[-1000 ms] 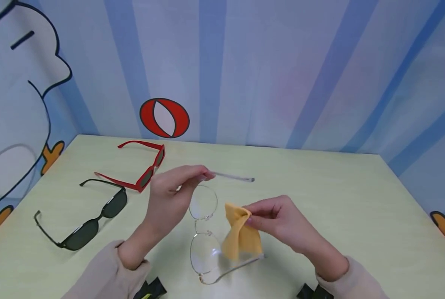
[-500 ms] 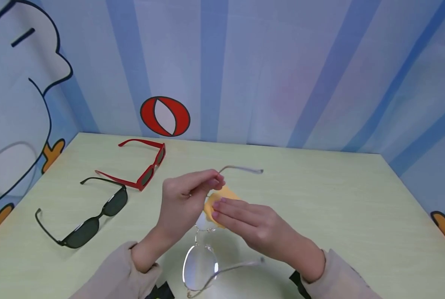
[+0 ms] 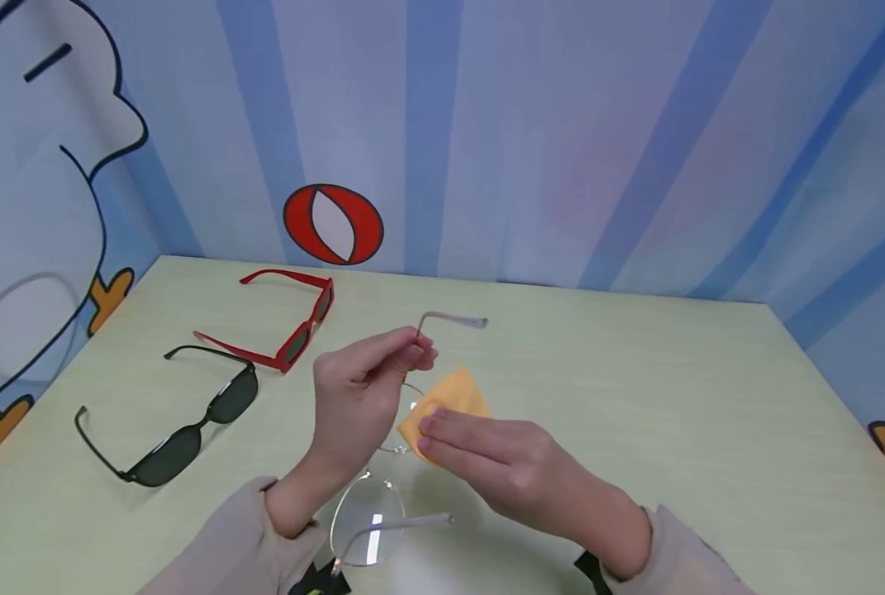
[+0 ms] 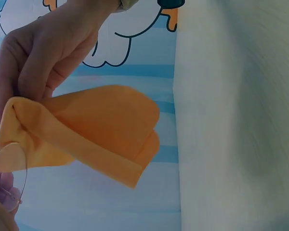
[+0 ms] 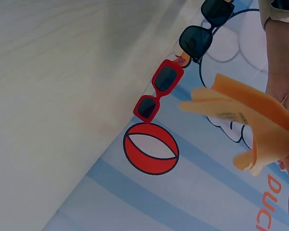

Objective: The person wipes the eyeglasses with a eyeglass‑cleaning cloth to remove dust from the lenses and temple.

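Note:
In the head view my left hand [image 3: 360, 388] grips a pair of thin-rimmed clear eyeglasses [image 3: 363, 529] by the frame near the far hinge. Both temples point right, and the glasses are held up above the table. My right hand [image 3: 516, 463] pinches a yellow cleaning cloth [image 3: 453, 397] at the far lens, partly hiding that lens. The left wrist view has the cloth [image 4: 101, 130] hanging in loose folds from the right hand [image 4: 48, 53], with a lens rim [image 4: 26, 178] overlapping its edge. The cloth [image 5: 250, 120] also shows in the right wrist view.
On the left of the pale table [image 3: 673, 397] lie black sunglasses [image 3: 167, 454] and, behind them, red sunglasses [image 3: 293, 347], both with temples unfolded. A blue striped backdrop [image 3: 524, 149] with cartoon drawings stands along the table's back and sides.
My right hand has brought the cloth leftward from beside the glasses onto the far lens. The glasses have tilted, and their near lens has shifted left. Both pairs of sunglasses have stayed put.

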`<state>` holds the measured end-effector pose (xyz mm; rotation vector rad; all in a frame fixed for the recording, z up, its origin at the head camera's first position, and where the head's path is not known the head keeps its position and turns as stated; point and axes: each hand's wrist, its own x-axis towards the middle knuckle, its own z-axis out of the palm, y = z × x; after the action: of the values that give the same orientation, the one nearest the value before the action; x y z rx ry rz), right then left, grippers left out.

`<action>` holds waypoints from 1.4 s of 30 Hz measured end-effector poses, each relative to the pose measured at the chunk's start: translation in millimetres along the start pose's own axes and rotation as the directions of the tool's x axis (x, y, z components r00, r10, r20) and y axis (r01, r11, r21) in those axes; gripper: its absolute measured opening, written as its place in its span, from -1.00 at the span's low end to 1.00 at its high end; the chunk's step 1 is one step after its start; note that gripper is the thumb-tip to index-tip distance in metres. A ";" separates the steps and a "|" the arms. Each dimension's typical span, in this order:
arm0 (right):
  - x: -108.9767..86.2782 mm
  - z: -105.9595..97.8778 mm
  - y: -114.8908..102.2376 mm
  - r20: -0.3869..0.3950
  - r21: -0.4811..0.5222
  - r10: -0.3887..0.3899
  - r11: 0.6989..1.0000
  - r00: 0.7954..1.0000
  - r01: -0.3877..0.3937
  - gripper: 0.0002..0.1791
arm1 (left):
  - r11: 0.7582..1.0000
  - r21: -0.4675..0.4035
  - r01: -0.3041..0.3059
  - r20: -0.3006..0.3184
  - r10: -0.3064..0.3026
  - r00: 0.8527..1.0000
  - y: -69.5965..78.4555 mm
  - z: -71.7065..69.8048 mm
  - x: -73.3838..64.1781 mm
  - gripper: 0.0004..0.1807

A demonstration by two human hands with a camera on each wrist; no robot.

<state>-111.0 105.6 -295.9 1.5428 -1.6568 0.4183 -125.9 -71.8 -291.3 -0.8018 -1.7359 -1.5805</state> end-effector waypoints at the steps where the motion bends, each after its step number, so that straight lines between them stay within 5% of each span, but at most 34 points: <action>1: 0.1 -0.3 -1.2 0.008 0.005 -0.007 1.000 1.000 0.007 -0.76 | 1.000 0.004 0.002 -0.006 -0.002 1.000 -0.7 -0.2 -0.4 -0.78; 12: -1.0 -3.2 1.7 0.092 -0.034 0.047 0.998 0.995 -0.044 -0.70 | 0.998 0.020 -0.063 0.023 0.063 0.998 -3.6 0.3 -1.9 -0.75; 20: 7.1 -0.4 4.3 0.141 -0.056 0.072 0.996 0.987 -0.064 -0.66 | 0.994 -0.106 0.006 0.045 -0.002 0.999 0.6 9.8 -6.1 -0.80; 34: 11.1 4.7 -1.6 0.150 -0.019 0.053 0.999 0.987 -0.050 -0.74 | 0.986 -0.112 0.125 0.036 -0.121 0.992 1.5 9.1 -7.2 -0.85; 42: 14.6 1.5 -0.5 0.216 0.104 0.024 0.993 0.976 -0.047 -0.76 | 0.976 -0.121 0.179 0.022 -0.178 0.984 2.1 9.6 -10.2 -0.87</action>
<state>-109.9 94.7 -286.2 1.6893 -1.8554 0.3767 -118.6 -62.2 -298.7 -0.7306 -1.7735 -1.8203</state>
